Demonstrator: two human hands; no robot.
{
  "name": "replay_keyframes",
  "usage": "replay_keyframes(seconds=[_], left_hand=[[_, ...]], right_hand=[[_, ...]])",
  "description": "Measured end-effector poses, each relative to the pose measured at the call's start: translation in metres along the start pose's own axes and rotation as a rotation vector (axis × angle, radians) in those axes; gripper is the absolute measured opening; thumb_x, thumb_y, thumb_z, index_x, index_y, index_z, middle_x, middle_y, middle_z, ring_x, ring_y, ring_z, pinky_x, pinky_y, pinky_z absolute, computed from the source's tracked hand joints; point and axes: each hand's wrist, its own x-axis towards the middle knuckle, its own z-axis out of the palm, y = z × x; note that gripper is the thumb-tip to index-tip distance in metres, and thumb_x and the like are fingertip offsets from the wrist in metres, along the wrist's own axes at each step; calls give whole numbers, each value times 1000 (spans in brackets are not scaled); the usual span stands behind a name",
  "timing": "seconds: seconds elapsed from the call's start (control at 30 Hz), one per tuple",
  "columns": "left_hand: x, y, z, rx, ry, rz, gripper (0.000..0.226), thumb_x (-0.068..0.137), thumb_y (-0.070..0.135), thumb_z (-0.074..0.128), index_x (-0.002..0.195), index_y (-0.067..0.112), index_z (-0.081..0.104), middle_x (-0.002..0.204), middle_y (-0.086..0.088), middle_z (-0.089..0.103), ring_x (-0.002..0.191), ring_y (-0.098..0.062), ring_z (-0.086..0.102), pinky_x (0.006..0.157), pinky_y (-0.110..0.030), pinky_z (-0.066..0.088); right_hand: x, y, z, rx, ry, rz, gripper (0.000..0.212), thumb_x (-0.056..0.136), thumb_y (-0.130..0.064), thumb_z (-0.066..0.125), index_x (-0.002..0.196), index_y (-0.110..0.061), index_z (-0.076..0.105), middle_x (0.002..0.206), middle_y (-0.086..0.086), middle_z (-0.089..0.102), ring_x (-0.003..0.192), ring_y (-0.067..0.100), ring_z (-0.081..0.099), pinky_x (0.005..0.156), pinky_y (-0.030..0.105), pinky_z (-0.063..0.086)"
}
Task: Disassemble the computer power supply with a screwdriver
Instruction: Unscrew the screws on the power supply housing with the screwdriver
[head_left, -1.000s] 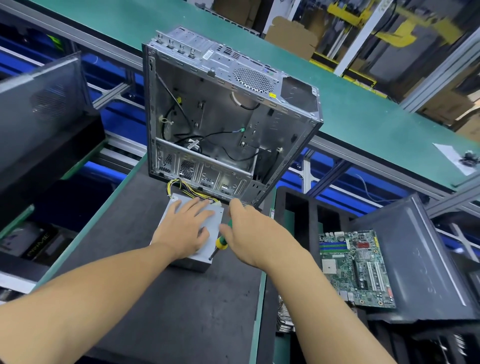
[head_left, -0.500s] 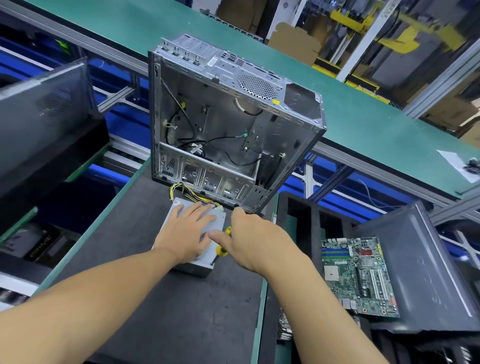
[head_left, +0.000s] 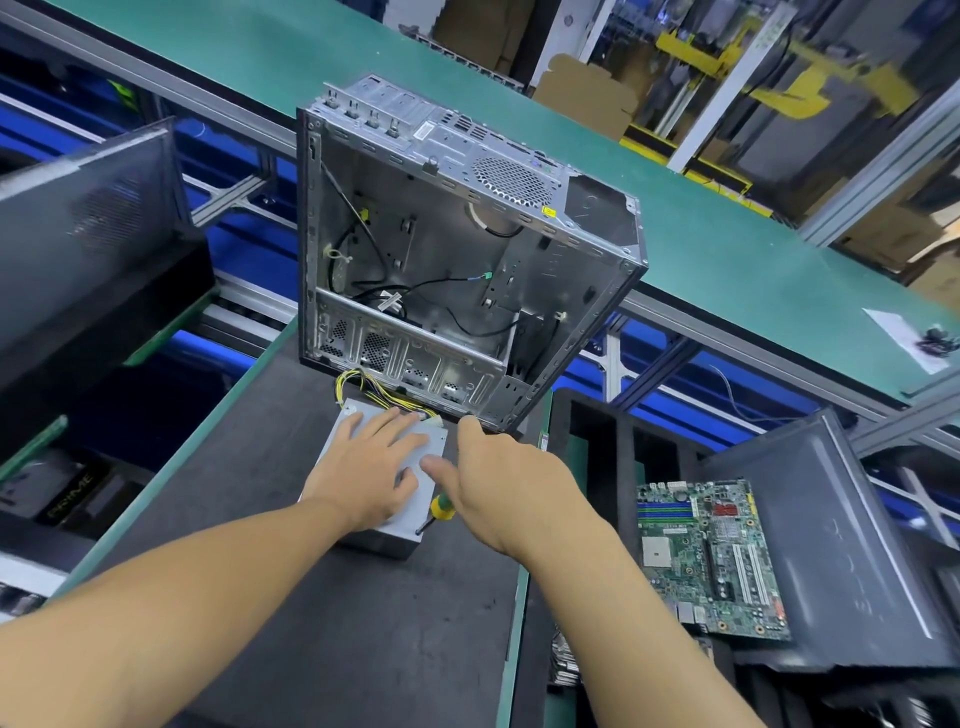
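**PSU on the mat, L hand flat on top, R hand round the screwdriver**

Head view. Readable text is scarce: a dark box (head_left: 70, 493) low on the left carries pale lettering that looks like "PRIME". The yellow sticker (head_left: 549, 210) and white label (head_left: 423, 132) on the PC case (head_left: 519, 291) are too small to read.

Containers: the case stands on its side at the back of the dark work mat (head_left: 311, 613). It is open toward the camera, w/ only loose black cables and bare drive bays inside. To the right, a black foam tray (head_left: 587, 431) holds a green motherboard (head_left: 711, 561) lying flat.

The power supply (head_left: 349, 423) is a plain grey metal box on the mat just in front of the case. Its yellow/black wire bundle (head_left: 363, 387) loops out at the back edge.

The left hand (head_left: 371, 467) lies palm-down on the PSU top, fingers straight and spread. The right hand (head_left: 509, 483) has fingers curled round the yellow-green screwdriver (head_left: 441, 506), thumb stretched fwd. The shaft angles down to the PSU's near right corner.
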Motion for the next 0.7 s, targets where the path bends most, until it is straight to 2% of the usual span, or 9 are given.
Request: replay_keyframes(seconds=[0.07,0.17,0.23,0.3,0.37,0.43,0.47,0.6,0.7], left_hand=[[1,-1,1,1,5,-11,58,93,45,22,149,35,33,165,10,14,151,-11,9,120,-48,9],[1,0,1,26,1,-3,59,93,44,26,150,31,32,164,10,19,151,-12,11,120,-48,11],[0,-1,0,15,12,2,57,94,43,32,150,30,33,162,9,24,151,-13,14,120,-48,13],[0,-1,-1,5,3,4,58,94,43,32,151,31,31,163,10,20,151,-13,12,120,-48,12],[1,-1,-1,4,-21,7,62,90,44,25,152,35,28,165,11,12,152,-12,6,121,-47,8],[1,-1,-1,-10,-26,1,64,87,45,20,150,38,27,165,12,8,152,-11,4,121,-47,6],[1,-1,-1,-11,-16,-2,62,89,46,20,150,40,29,165,12,9,152,-11,5,121,-46,6],[-1,1,-3,-34,18,-6,69,84,46,10,146,38,38,164,12,17,151,-11,12,120,-47,9],[-2,2,-4,-34,39,-14,61,87,45,20,143,37,44,162,11,24,150,-12,18,120,-47,13]], right_hand=[[3,-2,0,12,21,-38,34,103,-46,33,110,-12,39,104,11,62,74,32,49,60,37,37],[6,-1,-4,178,-60,-135,24,101,-28,45,119,-12,41,118,8,54,98,32,54,72,37,39],[7,-1,-8,245,-115,-163,21,97,-21,49,117,-15,42,120,6,48,100,28,49,74,37,38],[6,-3,-8,269,-136,-120,24,96,-22,50,116,-15,40,121,7,48,97,27,48,74,38,41],[5,-5,-5,254,-106,-28,30,98,-38,50,112,-16,36,114,9,54,90,29,49,68,39,41],[4,-6,-5,162,-56,49,41,97,-57,40,103,-18,32,104,8,59,84,29,53,62,37,37],[4,-5,-5,115,-44,62,42,98,-59,36,100,-17,31,101,8,61,85,30,55,62,37,36],[7,0,-7,192,-100,41,30,101,-43,41,106,-14,37,99,9,60,83,31,53,64,38,39],[9,3,-11,213,-173,-4,32,99,-32,46,125,-13,39,119,10,54,98,32,56,69,37,39]])
